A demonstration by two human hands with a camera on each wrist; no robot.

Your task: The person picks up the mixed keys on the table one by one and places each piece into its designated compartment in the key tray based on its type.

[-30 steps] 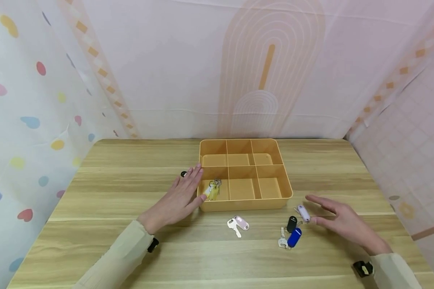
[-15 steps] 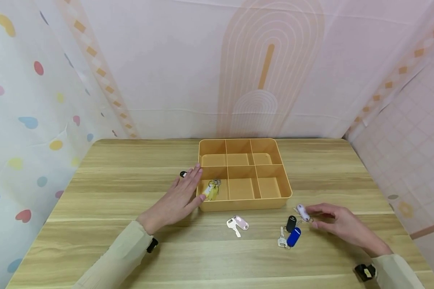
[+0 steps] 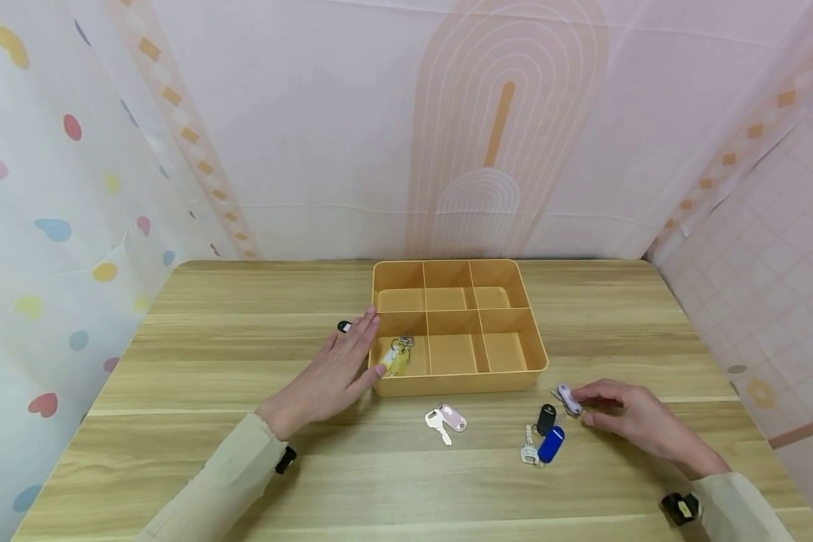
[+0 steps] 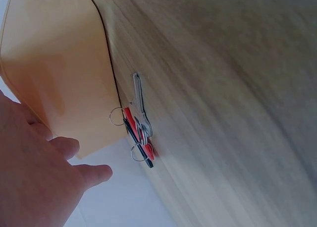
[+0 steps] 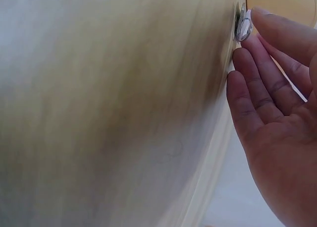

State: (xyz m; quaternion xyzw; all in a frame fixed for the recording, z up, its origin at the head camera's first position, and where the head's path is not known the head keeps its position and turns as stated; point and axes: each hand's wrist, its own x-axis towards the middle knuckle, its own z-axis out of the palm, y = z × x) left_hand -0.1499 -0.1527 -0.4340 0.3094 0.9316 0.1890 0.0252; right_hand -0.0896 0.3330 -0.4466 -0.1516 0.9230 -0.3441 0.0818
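My left hand (image 3: pixel 327 385) lies with straight fingers along the left rim of a tan six-compartment box (image 3: pixel 461 383). Yellow key tags (image 3: pixel 400 360) with a key lie in its front left compartment. Right of the box, thumb and fingertips of my right hand (image 3: pixel 640 423) pinch a lilac key tag (image 3: pixel 567 398), which is tipped on its edge close over the table. In the right wrist view a metal ring (image 5: pixel 244 29) shows at the fingertips. Just beside it lie a black key tag (image 3: pixel 546 418), a blue key tag (image 3: pixel 551 445) and a silver key (image 3: pixel 529 450).
A pink key tag (image 3: pixel 453 418) with a key (image 3: pixel 438 427) lies in front of the box. By the box's left side, mostly hidden from the head view, are a red tag (image 4: pixel 130 115), a black tag (image 4: pixel 149 162) and a key (image 4: pixel 138 95) on the wooden table (image 3: pixel 257 301).
My right hand's fingers have closed in on the lilac key tag, which has tipped from flat onto its edge. The left hand has stayed at the box.
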